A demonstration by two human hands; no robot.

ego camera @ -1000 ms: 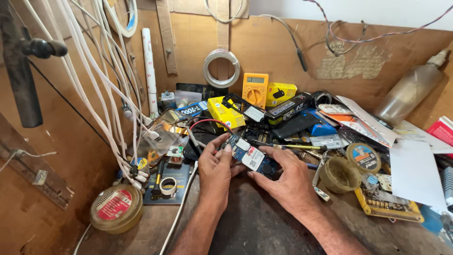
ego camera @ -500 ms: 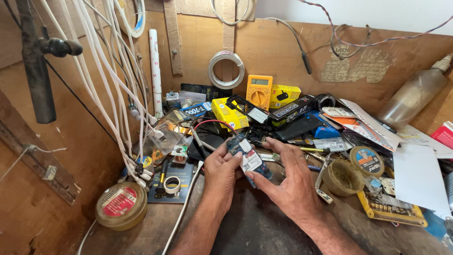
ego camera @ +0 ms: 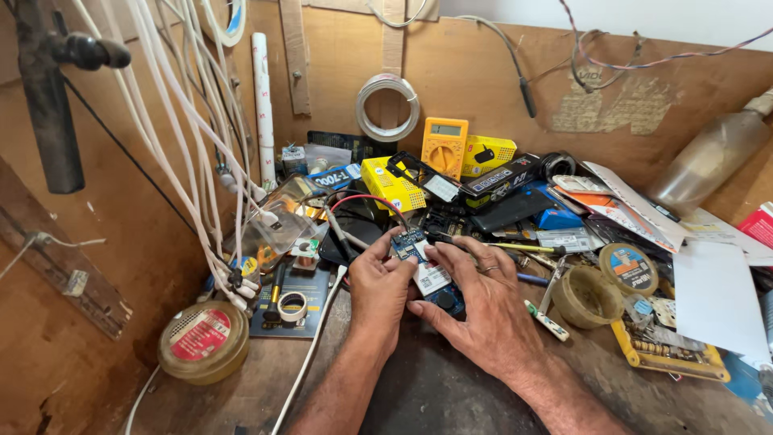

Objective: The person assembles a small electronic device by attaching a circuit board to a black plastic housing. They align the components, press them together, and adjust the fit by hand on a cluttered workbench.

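Observation:
Both hands hold a small blue circuit board (ego camera: 419,262) with a white label, low over the dark bench top. My left hand (ego camera: 380,292) grips the board's left edge, thumb and fingers curled around it. My right hand (ego camera: 483,302) clasps it from the right, fingers over the top, with a ring on one finger. Red and black wires (ego camera: 366,201) run just behind the board.
A yellow multimeter (ego camera: 444,146) leans on the wooden back wall beside yellow boxes (ego camera: 392,184). White cables (ego camera: 181,129) hang at the left. A round tin (ego camera: 201,341) sits front left, tape rolls (ego camera: 628,267) and papers (ego camera: 713,294) at the right, a plastic bottle (ego camera: 708,161) far right.
My hands have turned the board slightly and shifted it a little to the right and down; the view has tilted a bit.

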